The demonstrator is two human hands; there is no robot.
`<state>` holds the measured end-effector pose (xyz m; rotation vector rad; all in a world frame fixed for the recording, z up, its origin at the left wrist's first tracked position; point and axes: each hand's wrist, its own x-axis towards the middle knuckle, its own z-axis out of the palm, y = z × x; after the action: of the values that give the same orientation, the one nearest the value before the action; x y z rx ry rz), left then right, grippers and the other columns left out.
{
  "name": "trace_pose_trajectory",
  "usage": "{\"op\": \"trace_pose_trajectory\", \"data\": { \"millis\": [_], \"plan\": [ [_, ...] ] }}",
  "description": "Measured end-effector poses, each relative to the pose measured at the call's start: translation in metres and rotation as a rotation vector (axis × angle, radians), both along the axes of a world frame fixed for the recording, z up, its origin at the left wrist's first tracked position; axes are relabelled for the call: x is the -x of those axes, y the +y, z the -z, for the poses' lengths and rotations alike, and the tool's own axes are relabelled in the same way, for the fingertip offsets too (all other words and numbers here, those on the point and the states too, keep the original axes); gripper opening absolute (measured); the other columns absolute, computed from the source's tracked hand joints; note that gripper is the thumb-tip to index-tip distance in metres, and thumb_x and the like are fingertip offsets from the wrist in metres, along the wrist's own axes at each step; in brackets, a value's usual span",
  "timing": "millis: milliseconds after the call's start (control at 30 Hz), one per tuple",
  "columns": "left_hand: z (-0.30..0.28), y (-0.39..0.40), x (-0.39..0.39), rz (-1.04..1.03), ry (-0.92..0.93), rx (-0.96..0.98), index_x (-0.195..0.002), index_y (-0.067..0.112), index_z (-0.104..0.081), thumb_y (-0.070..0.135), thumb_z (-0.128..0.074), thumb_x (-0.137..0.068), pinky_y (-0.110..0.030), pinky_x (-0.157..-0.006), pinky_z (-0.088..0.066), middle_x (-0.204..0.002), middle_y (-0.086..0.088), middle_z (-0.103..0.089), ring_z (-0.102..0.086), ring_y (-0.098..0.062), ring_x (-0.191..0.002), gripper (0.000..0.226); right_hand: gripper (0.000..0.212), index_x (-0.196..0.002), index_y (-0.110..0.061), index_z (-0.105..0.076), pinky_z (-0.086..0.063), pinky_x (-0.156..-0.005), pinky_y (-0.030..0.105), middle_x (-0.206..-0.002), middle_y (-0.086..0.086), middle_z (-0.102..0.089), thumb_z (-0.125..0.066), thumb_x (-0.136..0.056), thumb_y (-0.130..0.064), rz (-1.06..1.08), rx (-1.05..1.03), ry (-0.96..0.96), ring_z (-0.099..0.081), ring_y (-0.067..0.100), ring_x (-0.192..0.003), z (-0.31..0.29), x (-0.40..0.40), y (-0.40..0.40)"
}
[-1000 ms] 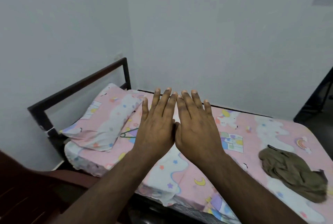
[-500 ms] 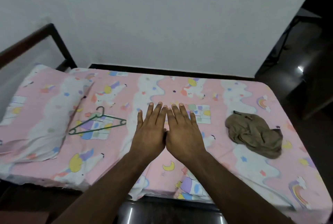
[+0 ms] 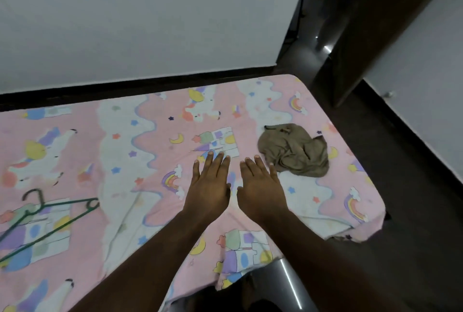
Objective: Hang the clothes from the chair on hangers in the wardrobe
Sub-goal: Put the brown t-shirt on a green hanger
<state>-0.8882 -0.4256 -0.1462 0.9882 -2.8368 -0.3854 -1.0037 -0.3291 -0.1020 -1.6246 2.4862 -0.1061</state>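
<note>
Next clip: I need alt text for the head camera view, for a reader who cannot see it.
Two bare hands, left hand and right hand, stretch flat and empty over a pink cartoon-print bed sheet. A crumpled olive garment lies just right of them, and a green hanger lies on the sheet far left.

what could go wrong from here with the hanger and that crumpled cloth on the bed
1. The brown cloth lies bunched near the bed's right edge; a careless pull may drag it to the floor.
2. The green hanger lies far left, away from both open hands, so it means a long reach.
</note>
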Motion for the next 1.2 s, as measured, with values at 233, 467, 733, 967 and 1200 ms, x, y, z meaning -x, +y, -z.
{"op": "trace_pose_trajectory", "data": {
  "millis": [233,467,733,967,1200],
  "plan": [
    [0.022,-0.013,0.078,0.071,-0.019,-0.055,-0.158,0.013,-0.025,0.035,-0.051,-0.101,-0.053,-0.121,-0.009,-0.165,-0.008,-0.023,-0.015,-0.031,-0.154,0.066,0.063,-0.155,-0.011,-0.027,-0.006,-0.123,0.047,-0.163,0.006,-0.025,-0.046,-0.098,-0.028,0.166,-0.057,-0.035,-0.011,0.024,-0.153,0.019,0.079,-0.003],
    [0.064,-0.021,0.189,0.135,-0.138,-0.043,-0.151,0.009,-0.04,0.029,-0.062,-0.093,-0.056,-0.117,-0.023,-0.158,-0.011,-0.039,-0.029,-0.035,-0.149,0.065,0.056,-0.142,-0.01,-0.047,-0.023,-0.119,0.046,-0.15,0.008,-0.047,-0.053,-0.087,-0.023,0.314,-0.139,-0.107,-0.031,0.027,-0.146,0.076,0.201,-0.003],
    [0.135,-0.033,0.327,0.133,-0.24,-0.156,-0.157,0.008,-0.022,0.023,-0.046,-0.098,-0.058,-0.12,-0.013,-0.164,-0.016,-0.021,-0.015,-0.039,-0.152,0.066,0.052,-0.137,-0.005,-0.05,-0.034,-0.114,0.048,-0.146,0.016,-0.048,-0.047,-0.087,-0.016,0.393,-0.188,-0.207,-0.038,0.037,-0.141,0.155,0.339,-0.027],
    [0.209,-0.055,0.397,0.161,-0.332,-0.288,-0.16,0.019,-0.009,0.038,-0.055,-0.099,-0.052,-0.122,-0.02,-0.167,-0.011,-0.005,-0.004,-0.037,-0.154,0.079,0.061,-0.153,-0.019,-0.031,-0.025,-0.12,0.044,-0.159,0.011,-0.031,-0.046,-0.094,-0.019,0.286,-0.266,-0.34,-0.021,0.032,-0.149,0.235,0.399,-0.051],
    [0.277,-0.066,0.422,0.13,-0.3,-0.37,-0.15,0.028,-0.039,0.041,-0.044,-0.102,-0.048,-0.11,-0.041,-0.157,-0.005,-0.032,-0.033,-0.032,-0.142,0.05,0.046,-0.133,-0.016,-0.057,-0.033,-0.112,0.044,-0.142,0.011,-0.047,-0.06,-0.09,-0.031,0.192,-0.333,-0.324,-0.044,0.031,-0.132,0.314,0.408,-0.066]
  ]
}}
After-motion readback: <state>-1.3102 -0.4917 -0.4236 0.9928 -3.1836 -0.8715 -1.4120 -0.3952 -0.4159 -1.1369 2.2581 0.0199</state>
